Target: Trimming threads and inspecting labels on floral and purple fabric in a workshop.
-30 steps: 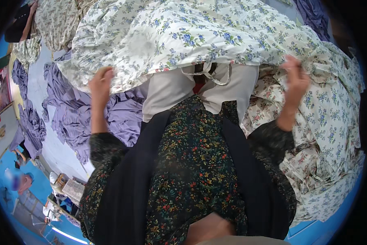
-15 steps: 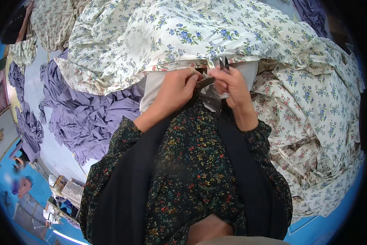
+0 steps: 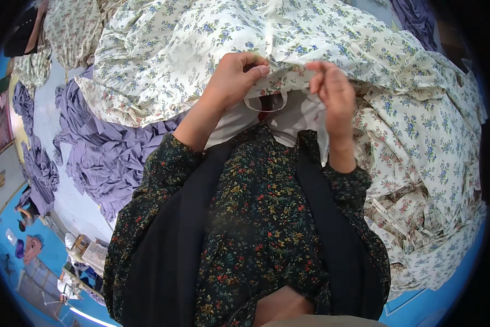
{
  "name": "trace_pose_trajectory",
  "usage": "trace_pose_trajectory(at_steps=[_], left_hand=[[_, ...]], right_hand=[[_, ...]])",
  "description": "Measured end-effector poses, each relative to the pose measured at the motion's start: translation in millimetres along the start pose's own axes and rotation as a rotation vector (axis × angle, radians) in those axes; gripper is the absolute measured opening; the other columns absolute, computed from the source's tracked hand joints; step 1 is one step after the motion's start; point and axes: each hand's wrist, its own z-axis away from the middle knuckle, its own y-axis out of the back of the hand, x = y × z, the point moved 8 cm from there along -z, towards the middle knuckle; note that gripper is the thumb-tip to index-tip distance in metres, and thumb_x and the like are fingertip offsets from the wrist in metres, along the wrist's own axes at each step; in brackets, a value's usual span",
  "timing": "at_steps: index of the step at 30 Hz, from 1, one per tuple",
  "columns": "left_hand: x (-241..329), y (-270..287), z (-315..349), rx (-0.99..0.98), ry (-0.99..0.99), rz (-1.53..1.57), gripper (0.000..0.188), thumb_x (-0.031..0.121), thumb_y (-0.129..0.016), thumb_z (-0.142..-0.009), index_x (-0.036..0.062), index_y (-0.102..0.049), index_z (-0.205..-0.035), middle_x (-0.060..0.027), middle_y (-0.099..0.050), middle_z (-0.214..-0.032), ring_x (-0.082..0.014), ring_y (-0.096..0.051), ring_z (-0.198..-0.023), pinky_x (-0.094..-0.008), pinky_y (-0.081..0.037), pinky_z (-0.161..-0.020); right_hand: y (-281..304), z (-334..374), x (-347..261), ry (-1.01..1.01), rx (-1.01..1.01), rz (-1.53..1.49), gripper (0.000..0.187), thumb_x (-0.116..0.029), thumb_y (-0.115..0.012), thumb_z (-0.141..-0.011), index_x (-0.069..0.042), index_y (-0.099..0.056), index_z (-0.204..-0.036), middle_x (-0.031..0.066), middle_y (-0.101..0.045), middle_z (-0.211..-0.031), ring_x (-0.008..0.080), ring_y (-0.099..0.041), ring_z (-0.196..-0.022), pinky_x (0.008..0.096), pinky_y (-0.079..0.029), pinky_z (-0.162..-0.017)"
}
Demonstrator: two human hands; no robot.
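Note:
A large white fabric (image 3: 185, 49) with blue and red flower sprigs is spread in front of me. My left hand (image 3: 234, 79) pinches it between thumb and fingertips, near a seam at the middle. My right hand (image 3: 332, 92) is raised just to the right, over the fabric's near edge, and smeared by motion. Its fingers point leftward, and whether anything lies in its palm cannot be seen. Below the hands, a white cloth (image 3: 231, 122) covers my lap, with a thin pale loop (image 3: 265, 110) around a dark gap.
Crumpled purple fabric (image 3: 109, 152) lies at the left on a pale surface (image 3: 73, 188). More floral fabric (image 3: 414, 163) is heaped at the right. Part of another person (image 3: 27, 32) shows at the far left. Blue floor (image 3: 8, 218) appears lower left.
Both hands have moved farther out and apart. The left now pinches the fabric higher up. The dark-bladed snips seen earlier in my right hand no longer show. The floral fabric has shifted.

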Motion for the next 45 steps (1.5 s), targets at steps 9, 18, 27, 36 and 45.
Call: trace_pose_trajectory(at_steps=[9,18,27,36,45], left_hand=[[-11,-4,0,-0.036,0.13,0.266,0.019,0.014,-0.068,-0.087,-0.0018,-0.067,-0.099,-0.002,-0.066,-0.089,-0.0087,-0.058,-0.08,-0.0244,-0.047,-0.073],[-5,-3,2,-0.046,0.139,0.254,0.02,0.013,-0.067,-0.087,-0.0024,-0.067,-0.1,-0.0032,-0.067,-0.089,-0.0093,-0.059,-0.081,-0.0245,-0.048,-0.075],[-8,-5,3,-0.057,0.11,0.183,0.018,0.013,-0.066,-0.089,-0.0017,-0.068,-0.098,-0.0012,-0.066,-0.086,-0.0076,-0.057,-0.078,-0.0248,-0.047,-0.073],[40,-46,76,-0.351,-0.44,-0.157,0.019,-0.005,-0.056,-0.071,0.0064,-0.067,-0.081,-0.0119,-0.063,-0.08,-0.0301,-0.063,-0.076,-0.0382,-0.05,-0.068],[-13,-65,25,-0.317,0.233,0.951,0.033,0.026,-0.057,-0.096,-0.001,-0.061,-0.114,-0.0044,-0.064,-0.102,-0.0112,-0.051,-0.082,-0.026,-0.041,-0.073]], right_hand=[[-45,14,-14,0.537,0.167,0.89,0.021,-0.027,-0.065,-0.089,-0.008,-0.062,-0.098,0.0079,-0.065,-0.077,0.0271,-0.063,-0.063,0.0357,-0.047,-0.056],[-52,10,-17,0.706,0.196,1.001,0.018,-0.026,-0.064,-0.089,-0.009,-0.064,-0.093,0.0071,-0.065,-0.076,0.0266,-0.062,-0.061,0.0346,-0.047,-0.055],[-43,6,-4,0.545,0.154,0.788,0.021,-0.027,-0.062,-0.092,-0.007,-0.061,-0.084,0.0045,-0.061,-0.063,0.0209,-0.058,-0.052,0.0306,-0.042,-0.048],[-43,32,55,-0.598,-0.113,-0.497,0.015,-0.014,-0.064,-0.092,0.001,-0.064,-0.094,0.0058,-0.066,-0.077,0.0104,-0.062,-0.069,0.0195,-0.046,-0.06],[-4,64,51,-0.396,-0.171,-0.187,0.021,-0.013,-0.064,-0.091,0.005,-0.065,-0.102,0.0058,-0.066,-0.075,0.0104,-0.062,-0.072,0.0238,-0.047,-0.076]])
